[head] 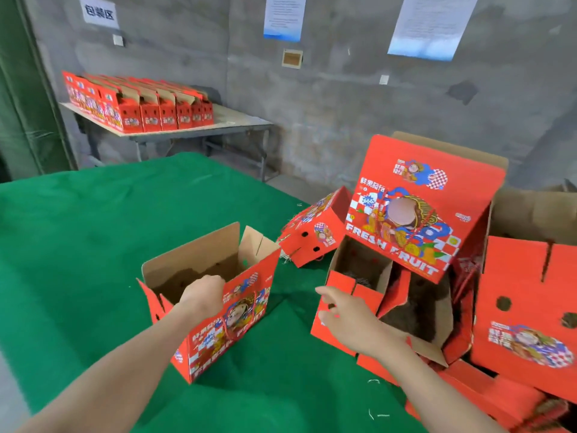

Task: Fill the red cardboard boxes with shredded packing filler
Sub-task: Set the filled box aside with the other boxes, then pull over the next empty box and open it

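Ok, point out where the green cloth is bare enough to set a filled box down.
The widest bare stretch of green cloth lies left of and beyond the open red cardboard box that the left hand holds. A smaller patch lies between the forearms. The right side is crowded with piled red boxes, where the right hand reaches.

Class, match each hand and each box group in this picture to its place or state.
1 left hand
2 right hand
3 row of red cardboard boxes
4 small red cardboard box with round holes

a on grey table
b tipped over on green cloth
c grips open red cardboard box by its rim
d fingers spread, holding nothing

Pairs: 1c, 2d, 3a, 4b
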